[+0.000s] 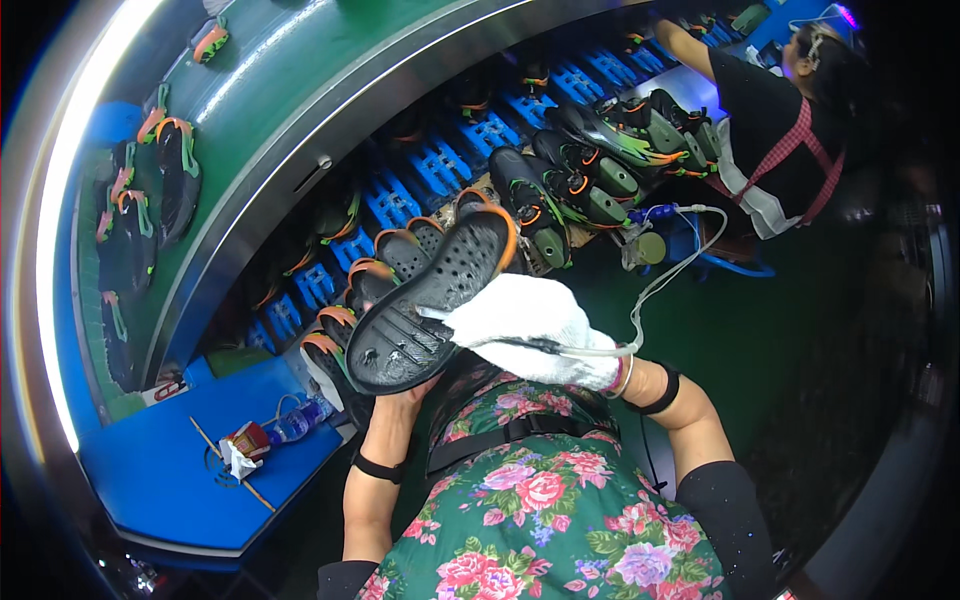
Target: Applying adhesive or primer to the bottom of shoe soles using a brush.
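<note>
Holding a black shoe sole (430, 300) up in front of the chest, the person's left hand (415, 388) grips it from underneath at its near end, fingers mostly hidden behind the sole, so only the heel of the palm shows. The sole is tilted, tread side facing the camera, with an orange edge along its far end. The right hand (530, 325), wrapped in a white glove, is closed around a thin tool (545, 347) whose tip touches the middle of the sole; a pale hose (665, 270) runs from the tool away to the right. Just behind the sole, a stack of similar soles (385, 265) with orange rims leans in a row. Beyond them, blue racks (440, 165) line a curved steel rail (300, 170), and finished black shoes (590, 165) with green and orange trim lie on a surface further back. A blue tabletop (160, 470) at lower left carries a plastic bottle (295, 422) and a crumpled wrapper (240, 450). Another person (790, 130) in a dark shirt works at upper right.
</note>
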{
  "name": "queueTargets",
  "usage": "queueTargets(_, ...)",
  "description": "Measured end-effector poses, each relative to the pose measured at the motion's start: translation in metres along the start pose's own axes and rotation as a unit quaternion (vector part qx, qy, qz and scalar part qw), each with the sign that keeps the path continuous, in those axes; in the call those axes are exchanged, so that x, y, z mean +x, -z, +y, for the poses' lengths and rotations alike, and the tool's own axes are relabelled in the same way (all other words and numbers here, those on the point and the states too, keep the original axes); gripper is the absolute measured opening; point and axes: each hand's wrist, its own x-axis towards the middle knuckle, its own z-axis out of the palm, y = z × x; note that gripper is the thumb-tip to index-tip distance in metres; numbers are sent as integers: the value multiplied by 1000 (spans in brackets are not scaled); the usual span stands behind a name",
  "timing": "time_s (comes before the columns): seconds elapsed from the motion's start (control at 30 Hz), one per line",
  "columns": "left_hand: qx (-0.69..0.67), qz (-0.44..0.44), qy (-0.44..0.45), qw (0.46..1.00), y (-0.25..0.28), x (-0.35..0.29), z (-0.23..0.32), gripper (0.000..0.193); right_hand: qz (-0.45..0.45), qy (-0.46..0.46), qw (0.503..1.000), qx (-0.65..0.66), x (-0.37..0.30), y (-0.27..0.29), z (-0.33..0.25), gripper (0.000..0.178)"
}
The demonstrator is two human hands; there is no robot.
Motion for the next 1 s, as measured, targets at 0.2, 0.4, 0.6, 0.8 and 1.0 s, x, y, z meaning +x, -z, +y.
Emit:
queueTargets(0.2,-156,-242,34,957,-19,-5,-5,79,50,20,992,-113,13,-1,-19,20)
queueTargets(0.4,-72,-235,-25,969,-28,-1,-30,89,20,7,986,-163,32,2,-35,22)
queueTargets(0.6,-124,-210,47,969,-45,-9,-40,94,-40,30,978,-204,50,3,-37,30)
queueTargets(0.8,92,-106,-4,990,-41,-8,-44,92,-68,-60,990,-112,40,-10,-37,36)
queueTargets(1.0,13,-182,-5,983,-33,-3,-35,91,-39,-50,993,-102,24,-7,-19,40)
